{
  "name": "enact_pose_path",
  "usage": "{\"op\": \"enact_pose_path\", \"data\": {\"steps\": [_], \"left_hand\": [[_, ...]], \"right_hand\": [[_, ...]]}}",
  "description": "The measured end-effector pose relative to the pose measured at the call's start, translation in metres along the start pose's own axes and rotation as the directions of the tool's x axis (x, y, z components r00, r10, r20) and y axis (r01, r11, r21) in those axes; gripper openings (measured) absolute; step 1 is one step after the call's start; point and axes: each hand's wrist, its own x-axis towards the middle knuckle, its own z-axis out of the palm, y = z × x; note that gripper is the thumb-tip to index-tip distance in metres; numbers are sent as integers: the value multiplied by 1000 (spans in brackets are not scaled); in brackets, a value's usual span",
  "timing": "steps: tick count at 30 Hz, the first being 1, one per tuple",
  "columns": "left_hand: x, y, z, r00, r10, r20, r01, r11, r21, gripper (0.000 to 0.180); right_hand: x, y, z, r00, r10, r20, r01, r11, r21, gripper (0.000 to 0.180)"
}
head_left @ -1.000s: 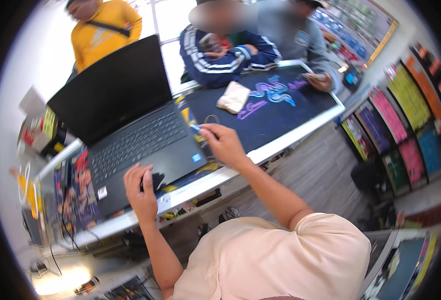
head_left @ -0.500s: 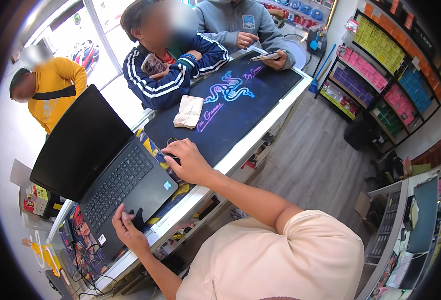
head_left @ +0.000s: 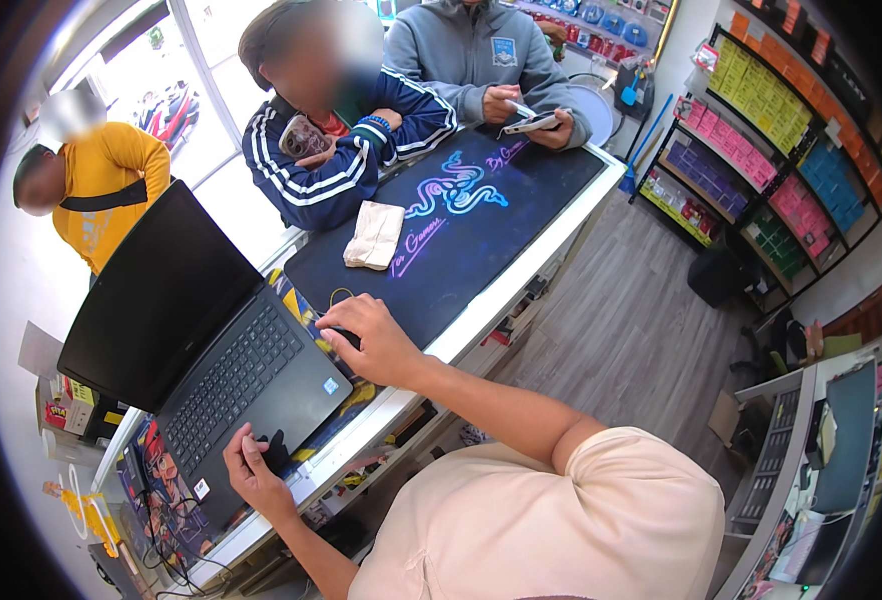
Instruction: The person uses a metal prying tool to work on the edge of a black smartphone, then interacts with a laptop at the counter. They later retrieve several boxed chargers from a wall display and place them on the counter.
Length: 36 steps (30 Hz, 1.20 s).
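Observation:
An opened black laptop [head_left: 291,397] with a dark screen [head_left: 166,310] lies on the counter in front of me. Beside its right edge, my right hand [head_left: 376,343] is bent, thumb and fingers around a small black object [head_left: 347,338], maybe a mouse; mostly covered, its kind is unclear. At the laptop's front edge is my left hand [head_left: 257,480], its fingers curled in toward the thumb. Whether anything is in them is hidden. A black shape [head_left: 277,452] next to these fingers could be a shadow or a thing.
A folded pale cloth [head_left: 375,236] rests on the large black mat [head_left: 451,255]. Across the counter, one person leans on folded arms and another holds a phone [head_left: 531,123]. Someone in yellow [head_left: 126,190] stands left. Cables [head_left: 166,540] trail near the laptop's left. Shelves [head_left: 751,130] stand at right.
My left hand has drawn slightly down toward me, its fingers more curled. My right hand has shifted slightly down and left. The far person's free hand now has a thin pale stick near the phone.

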Motion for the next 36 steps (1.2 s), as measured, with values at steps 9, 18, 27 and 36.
{"op": "enact_pose_path", "data": {"steps": [9, 18, 27, 36], "left_hand": [[-2, -2, -3, 997, -76, -2, 75, 991, -114, 29], [-1, -16, -7, 971, 230, 70, -241, 925, 293, 38], [1, 3, -1, 996, 60, 69, -72, 981, 181, 35], [-1, 16, -2, 998, 60, 24, -62, 993, 98, 19]], "right_hand": [[3, -1, 1, 999, -20, -40, 22, 998, 51, 13], [2, 4, -1, 998, -55, 15, 55, 998, 13, 34], [5, -9, -7, 999, -43, 7, 42, 993, 115, 24], [-2, -2, 1, 996, -87, 24, 85, 994, 72, 26]]}}
